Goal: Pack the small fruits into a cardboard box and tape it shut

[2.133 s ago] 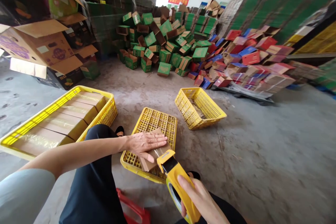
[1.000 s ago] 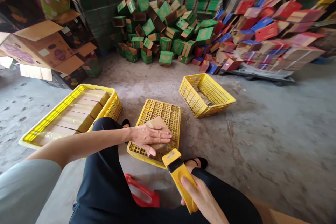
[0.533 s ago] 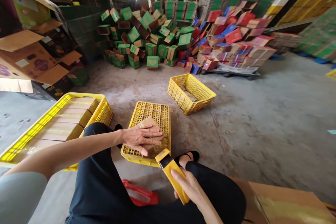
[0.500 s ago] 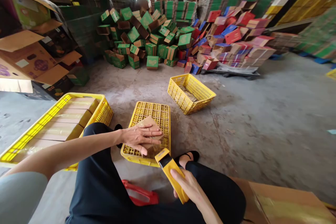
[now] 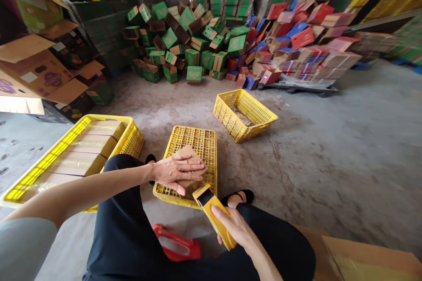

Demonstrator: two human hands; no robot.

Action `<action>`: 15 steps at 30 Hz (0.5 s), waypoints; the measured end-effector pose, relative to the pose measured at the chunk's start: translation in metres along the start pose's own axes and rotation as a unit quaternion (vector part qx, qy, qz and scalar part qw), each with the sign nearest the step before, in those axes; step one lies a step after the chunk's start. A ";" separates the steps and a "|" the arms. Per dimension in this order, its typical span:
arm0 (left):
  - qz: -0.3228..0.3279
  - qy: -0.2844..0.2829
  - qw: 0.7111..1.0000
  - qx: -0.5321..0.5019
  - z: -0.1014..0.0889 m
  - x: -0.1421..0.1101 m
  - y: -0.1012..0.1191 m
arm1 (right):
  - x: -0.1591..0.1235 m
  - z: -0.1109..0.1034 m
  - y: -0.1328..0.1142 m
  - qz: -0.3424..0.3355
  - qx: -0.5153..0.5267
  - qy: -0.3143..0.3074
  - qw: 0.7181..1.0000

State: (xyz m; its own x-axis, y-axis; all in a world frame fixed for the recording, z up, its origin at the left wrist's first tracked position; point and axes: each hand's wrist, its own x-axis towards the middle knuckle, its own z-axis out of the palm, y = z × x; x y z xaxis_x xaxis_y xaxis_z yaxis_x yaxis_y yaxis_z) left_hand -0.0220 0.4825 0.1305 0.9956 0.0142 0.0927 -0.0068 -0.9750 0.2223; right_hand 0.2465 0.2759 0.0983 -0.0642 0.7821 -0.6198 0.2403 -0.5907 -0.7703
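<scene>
My left hand [image 5: 178, 173] lies flat with its fingers spread over a small brown cardboard box [image 5: 188, 151], pressing on its top. The box rests at an angle on the upturned base of a yellow plastic crate [image 5: 207, 139] between my legs. Wrapped in my right hand [image 5: 233, 225] is a yellow hand-held tool [image 5: 214, 211] with a dark panel near its front end. That front end is close to the box's near right corner; whether they touch, I cannot tell.
On the left, a yellow crate [image 5: 134, 129] holds several taped cardboard boxes [image 5: 86, 145]. Another yellow crate [image 5: 227, 116] stands ahead with some loose material inside. A red plastic object [image 5: 174, 242] lies by my legs. Green boxes [image 5: 194, 74] and red boxes [image 5: 301, 37] are heaped behind.
The tool in my right hand has moved slightly up and left, closer to the box. My left hand stays on the box. The view has shifted a little.
</scene>
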 end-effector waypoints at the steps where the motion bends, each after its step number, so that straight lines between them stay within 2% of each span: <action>1: -0.003 -0.003 1.000 -0.002 0.000 0.000 0.000 | 0.001 0.000 -0.002 -0.001 -0.001 -0.004 1.000; 9: -0.001 0.020 0.999 -0.027 0.001 0.001 0.001 | 0.016 -0.006 -0.020 0.052 -0.006 -0.048 0.997; 15: 0.005 0.027 0.999 -0.036 0.001 0.003 -0.001 | 0.014 0.001 -0.034 0.078 0.005 -0.001 0.997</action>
State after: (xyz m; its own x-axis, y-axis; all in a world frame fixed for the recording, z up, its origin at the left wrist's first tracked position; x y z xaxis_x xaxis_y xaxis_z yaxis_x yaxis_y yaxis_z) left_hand -0.0194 0.4833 0.1295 0.9889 0.0177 0.1476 -0.0262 -0.9566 0.2901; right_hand 0.2360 0.3069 0.1157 -0.0288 0.6798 -0.7329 0.2374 -0.7075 -0.6656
